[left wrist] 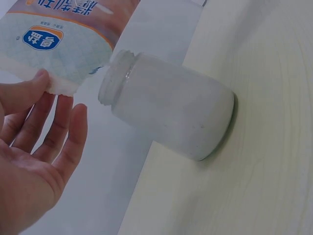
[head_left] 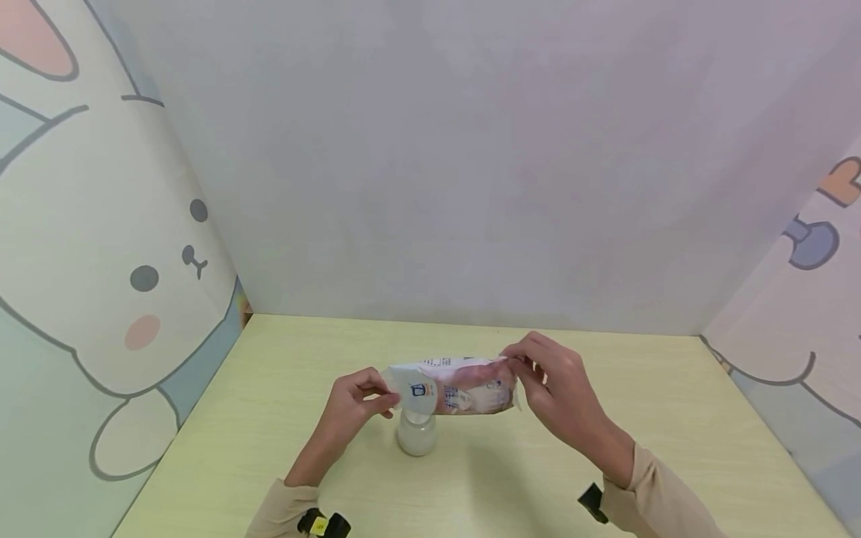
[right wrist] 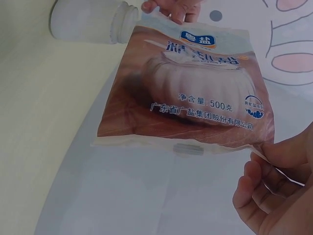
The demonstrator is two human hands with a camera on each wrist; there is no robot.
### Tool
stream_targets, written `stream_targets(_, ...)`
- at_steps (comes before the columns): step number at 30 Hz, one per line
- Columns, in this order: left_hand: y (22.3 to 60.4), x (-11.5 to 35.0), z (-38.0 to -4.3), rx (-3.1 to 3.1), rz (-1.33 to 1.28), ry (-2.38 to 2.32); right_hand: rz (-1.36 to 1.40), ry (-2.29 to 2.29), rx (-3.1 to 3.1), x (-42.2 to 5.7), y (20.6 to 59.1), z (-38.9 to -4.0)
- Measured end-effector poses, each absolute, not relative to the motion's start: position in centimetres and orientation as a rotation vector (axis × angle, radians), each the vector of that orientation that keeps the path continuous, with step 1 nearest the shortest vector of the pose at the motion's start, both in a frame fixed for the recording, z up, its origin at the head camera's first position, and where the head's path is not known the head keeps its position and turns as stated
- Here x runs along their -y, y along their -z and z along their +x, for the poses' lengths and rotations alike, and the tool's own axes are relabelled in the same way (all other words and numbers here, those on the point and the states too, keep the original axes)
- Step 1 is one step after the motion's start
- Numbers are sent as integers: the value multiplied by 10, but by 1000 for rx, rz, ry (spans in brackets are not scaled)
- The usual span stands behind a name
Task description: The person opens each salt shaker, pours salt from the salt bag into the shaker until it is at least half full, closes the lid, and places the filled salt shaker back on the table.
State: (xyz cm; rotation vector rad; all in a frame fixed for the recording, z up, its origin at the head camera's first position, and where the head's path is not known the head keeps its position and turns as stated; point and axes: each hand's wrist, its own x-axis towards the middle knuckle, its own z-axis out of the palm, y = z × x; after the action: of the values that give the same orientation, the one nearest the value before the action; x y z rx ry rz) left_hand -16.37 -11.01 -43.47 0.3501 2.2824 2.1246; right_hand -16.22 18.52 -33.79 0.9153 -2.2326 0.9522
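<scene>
Pinching opposite ends of a bag (head_left: 471, 392), the left hand (head_left: 356, 400) and right hand (head_left: 554, 385) hold it over a jar (head_left: 417, 438) on the worktop (head_left: 309, 359); pouring seems the step, and next likely calls for tilting its torn left end jarward.

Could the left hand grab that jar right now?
Probably not without letting go first: the left hand pinches one end of the packet. The jar stands close by, though, and its side looks free to reach.
</scene>
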Motion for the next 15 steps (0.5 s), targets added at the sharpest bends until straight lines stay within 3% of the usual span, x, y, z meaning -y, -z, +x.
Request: stream_targets(15,434,110,-163,-2283,332,-2135,914,-951,2202,-183,336,-161)
